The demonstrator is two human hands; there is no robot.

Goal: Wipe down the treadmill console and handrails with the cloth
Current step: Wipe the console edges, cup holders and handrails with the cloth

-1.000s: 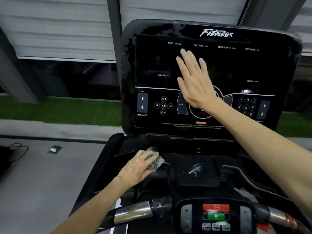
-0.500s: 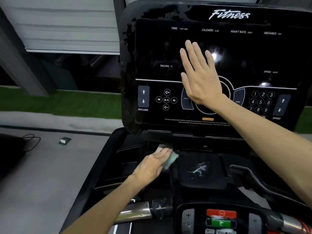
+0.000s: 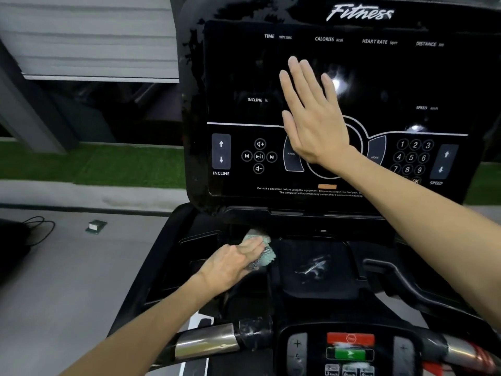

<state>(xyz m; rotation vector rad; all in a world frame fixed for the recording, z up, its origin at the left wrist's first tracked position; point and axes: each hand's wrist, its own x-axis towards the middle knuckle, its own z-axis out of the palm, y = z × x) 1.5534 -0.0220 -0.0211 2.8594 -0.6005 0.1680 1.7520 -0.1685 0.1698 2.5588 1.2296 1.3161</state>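
Now right hand (image 3: 314, 123), fingers (image 3: 296, 77) straight, rests on console (image 3: 244, 63); left hand (image 3: 230, 264) presses cloth (image 3: 267, 255) beneath.

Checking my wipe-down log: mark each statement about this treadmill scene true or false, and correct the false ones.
The right hand lies flat on the console. True.
The cloth is under the right hand. False: it is under the left hand, on the tray below the console.
The left hand grips the silver handrail. False: it presses the cloth; nothing touches the handrail.
A red button sits above a green button. True.
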